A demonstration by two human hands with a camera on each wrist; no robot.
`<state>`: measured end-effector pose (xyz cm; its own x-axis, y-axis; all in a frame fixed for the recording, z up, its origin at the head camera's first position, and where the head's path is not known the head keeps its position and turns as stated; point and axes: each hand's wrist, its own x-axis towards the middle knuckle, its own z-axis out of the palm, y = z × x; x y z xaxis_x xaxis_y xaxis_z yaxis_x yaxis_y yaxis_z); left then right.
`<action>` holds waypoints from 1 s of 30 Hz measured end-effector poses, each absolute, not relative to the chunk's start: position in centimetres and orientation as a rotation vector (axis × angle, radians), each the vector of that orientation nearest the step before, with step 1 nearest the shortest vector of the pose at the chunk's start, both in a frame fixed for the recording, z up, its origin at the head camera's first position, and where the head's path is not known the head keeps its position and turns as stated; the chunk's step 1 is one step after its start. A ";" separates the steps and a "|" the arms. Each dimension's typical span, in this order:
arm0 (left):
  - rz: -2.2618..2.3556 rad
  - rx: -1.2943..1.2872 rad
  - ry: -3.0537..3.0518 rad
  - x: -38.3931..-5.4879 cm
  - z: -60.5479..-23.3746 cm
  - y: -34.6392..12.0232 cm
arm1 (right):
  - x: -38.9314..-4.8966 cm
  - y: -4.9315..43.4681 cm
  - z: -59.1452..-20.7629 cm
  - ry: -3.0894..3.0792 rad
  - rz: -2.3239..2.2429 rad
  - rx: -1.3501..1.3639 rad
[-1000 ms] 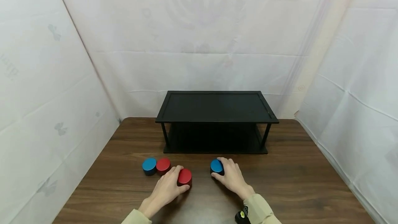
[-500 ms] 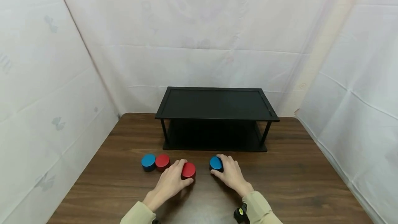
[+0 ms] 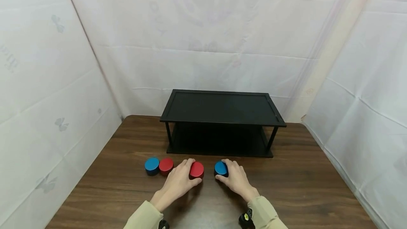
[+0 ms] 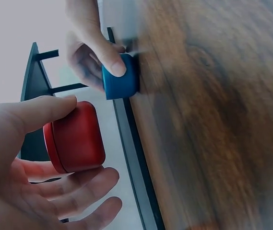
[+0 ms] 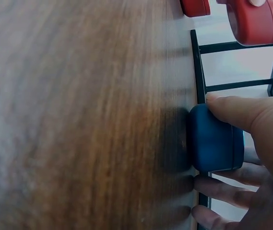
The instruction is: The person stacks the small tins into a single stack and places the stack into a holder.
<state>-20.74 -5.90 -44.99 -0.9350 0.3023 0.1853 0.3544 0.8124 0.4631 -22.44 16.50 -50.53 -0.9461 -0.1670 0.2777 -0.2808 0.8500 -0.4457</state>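
Note:
My left hand (image 3: 178, 183) grips a red round lidded tin (image 3: 197, 169) between thumb and fingers. In the left wrist view that red tin (image 4: 78, 136) is held off the wooden tabletop, lid toward the palm. To the right, my right hand (image 3: 237, 182) has its thumb and fingers around a blue round tin (image 3: 220, 168). The right wrist view shows this blue tin (image 5: 214, 139) upright, its base right at the table surface. A second blue tin (image 3: 152, 165) and a second red tin (image 3: 166, 166) stand side by side left of my left hand.
A black two-tier rack (image 3: 222, 107) stands at the back of the brown wooden table (image 3: 295, 186), beyond both hands. Pale cloth walls (image 3: 203, 38) enclose the table at the back and both sides.
My left hand has carried the red tin right and forward, away from the second red tin and closer to the blue one. My right hand has stayed in place on its blue tin.

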 end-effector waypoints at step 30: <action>-0.785 -0.589 -2.826 -21.2 -43.7 -4.0 | -22.5 16.6 -50.3 -2.826 0.749 0.376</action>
